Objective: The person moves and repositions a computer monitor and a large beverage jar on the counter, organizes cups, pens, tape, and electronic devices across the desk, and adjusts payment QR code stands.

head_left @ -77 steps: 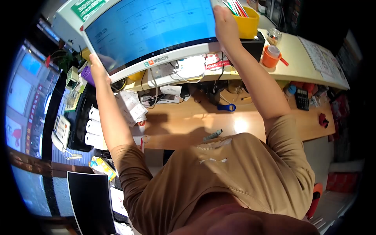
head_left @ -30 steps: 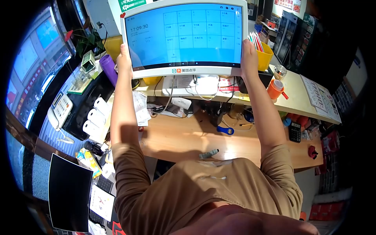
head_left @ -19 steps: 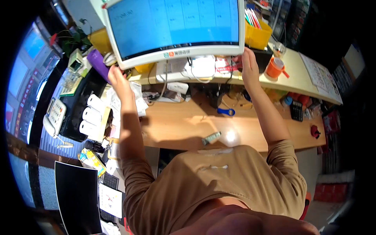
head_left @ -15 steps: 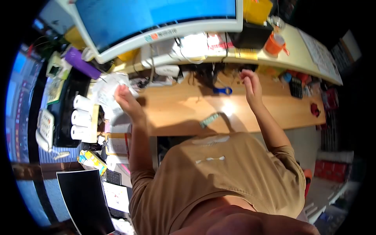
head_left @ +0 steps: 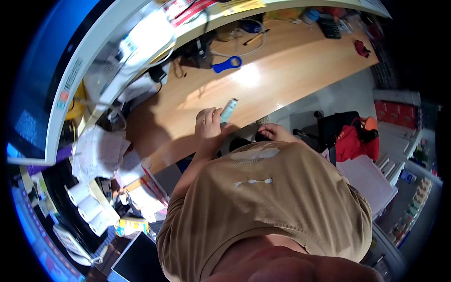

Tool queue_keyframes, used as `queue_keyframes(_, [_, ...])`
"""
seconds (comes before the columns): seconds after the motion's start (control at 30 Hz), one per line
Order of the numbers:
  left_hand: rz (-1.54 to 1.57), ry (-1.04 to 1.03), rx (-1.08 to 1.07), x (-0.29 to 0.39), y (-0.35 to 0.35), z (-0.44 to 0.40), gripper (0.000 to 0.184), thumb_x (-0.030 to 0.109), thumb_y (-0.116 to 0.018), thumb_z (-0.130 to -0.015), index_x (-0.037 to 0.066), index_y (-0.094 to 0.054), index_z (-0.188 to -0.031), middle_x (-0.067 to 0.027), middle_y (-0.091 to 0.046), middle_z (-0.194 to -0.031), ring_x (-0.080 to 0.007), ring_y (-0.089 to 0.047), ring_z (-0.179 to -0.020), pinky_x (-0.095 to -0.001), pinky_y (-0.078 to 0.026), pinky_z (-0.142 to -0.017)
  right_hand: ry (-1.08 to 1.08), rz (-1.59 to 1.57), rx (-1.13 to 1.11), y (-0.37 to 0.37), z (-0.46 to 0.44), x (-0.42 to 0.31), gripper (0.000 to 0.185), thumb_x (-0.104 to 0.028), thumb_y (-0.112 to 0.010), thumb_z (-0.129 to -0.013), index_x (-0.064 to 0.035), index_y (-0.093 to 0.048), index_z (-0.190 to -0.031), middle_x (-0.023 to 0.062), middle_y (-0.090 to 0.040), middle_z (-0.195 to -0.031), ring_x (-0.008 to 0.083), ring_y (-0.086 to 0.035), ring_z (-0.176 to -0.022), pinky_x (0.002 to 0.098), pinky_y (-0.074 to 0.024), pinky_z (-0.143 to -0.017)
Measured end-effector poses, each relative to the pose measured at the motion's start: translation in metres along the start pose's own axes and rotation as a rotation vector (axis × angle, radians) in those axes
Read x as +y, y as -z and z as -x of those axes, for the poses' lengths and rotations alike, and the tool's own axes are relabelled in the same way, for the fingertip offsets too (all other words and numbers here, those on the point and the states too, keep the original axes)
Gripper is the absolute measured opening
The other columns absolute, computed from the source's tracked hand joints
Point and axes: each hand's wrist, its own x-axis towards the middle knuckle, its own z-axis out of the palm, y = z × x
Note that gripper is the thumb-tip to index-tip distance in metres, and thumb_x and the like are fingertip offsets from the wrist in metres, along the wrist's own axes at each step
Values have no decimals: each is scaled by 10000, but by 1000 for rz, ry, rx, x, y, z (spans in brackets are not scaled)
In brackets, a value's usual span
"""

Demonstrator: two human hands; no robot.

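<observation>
My left hand (head_left: 210, 124) is at the desk's near edge, its fingers and thumb closed around the lower end of a slim, pale green printed stick-like thing (head_left: 229, 110) with a dark tip. Its exact kind is too small to tell. Close to my shirt, beyond the desk edge, my right hand (head_left: 277, 131) has its fingers curled; what they hold, if anything, is hidden. A blue bottle opener-like tool (head_left: 227, 64) with a ring end lies farther back on the wooden desk (head_left: 291, 66).
The monitor (head_left: 63, 89) stands at the left, beside crumpled papers (head_left: 96, 152) and white paper rolls (head_left: 88, 207). A calculator (head_left: 329, 27) lies at the back right, under the shelf. Right of me is a chair with red cloth (head_left: 350, 143) on it.
My view has swung to the right. My left hand has come down from the air onto the pale green thing, and my right hand has dropped from above the desk to near my body.
</observation>
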Motion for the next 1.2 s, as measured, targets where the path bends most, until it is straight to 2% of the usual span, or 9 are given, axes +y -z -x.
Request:
queue_keyframes(0.27, [-223,10,-28,-15,-54,-38,514,116,-666,-677,54,-507,-1162,-168,-538,-1050,-365,-497,-1001,-462,-393,-894,-170,99,158,73,51,72,112,-85,-564,-862,-28,-589,-955,133,-628,-855,238,-595,-775,329,-476,-687])
queue_keyframes(0.33, [-252,98,-42,-11,-59,-48,498,88,-642,-679,40,-508,-1156,-179,-541,-1028,-372,-501,-977,-467,-396,-882,-159,-68,152,85,53,152,121,-88,-577,-862,-40,-588,-973,131,-631,-862,236,-604,-802,324,-481,-721])
queue_keyframes(0.53, [-479,263,368,71,-71,-89,470,39,-588,-700,-28,-487,-1155,-239,-529,-1030,-406,-494,-978,-485,-387,-879,-199,233,236,216,129,151,198,-163,-590,-852,-40,-612,-1005,169,-642,-889,306,-627,-823,365,-491,-728])
queue_keyframes(0.63, [-429,9,388,121,-109,-123,451,33,-581,-728,-17,-484,-1166,-249,-511,-1073,-424,-489,-995,-496,-378,-895,-272,286,408,281,176,199,207,-192,-594,-842,-46,-629,-984,177,-641,-914,335,-623,-856,384,-490,-743])
queue_keyframes(0.7, [-391,-53,355,143,-144,-152,427,45,-591,-750,4,-494,-1164,-240,-497,-1109,-408,-501,-998,-473,-405,-882,-230,301,619,313,205,222,188,-181,-594,-838,-44,-629,-963,177,-641,-884,349,-617,-850,382,-494,-740])
queue_keyframes(0.87, [-3,-9,138,210,-199,-211,331,96,-610,-803,49,-541,-1123,-206,-498,-1124,-339,-554,-944,-390,-474,-814,-433,-230,705,351,221,274,167,-145,-562,-898,-10,-587,-993,35,-599,-736,91,-559,-653,234,-455,-591])
queue_keyframes(0.97, [84,94,-140,231,-218,-240,207,151,-601,-844,79,-627,-1037,-157,-628,-979,-270,-630,-835,-344,-506,-750,-517,-268,642,348,212,311,162,-148,-576,-867,-20,-608,-961,62,-627,-737,146,-603,-614,283,-486,-593])
queue_keyframes(1.1, [110,-22,-174,276,-240,-291,190,131,-626,-818,86,-649,-1000,-113,-658,-870,-238,-634,-804,-332,-508,-721,-614,-106,561,334,216,344,189,-166,-580,-859,-25,-609,-981,86,-633,-768,152,-615,-704,298,-506,-654])
queue_keyframes(1.2, [76,-474,-251,305,-271,-351,290,128,-623,-795,125,-618,-1085,-154,-625,-990,-337,-582,-957,-408,-469,-836,-718,82,512,360,229,308,221,-195,-588,-861,-30,-604,-1008,88,-635,-810,159,-614,-736,306,-505,-680])
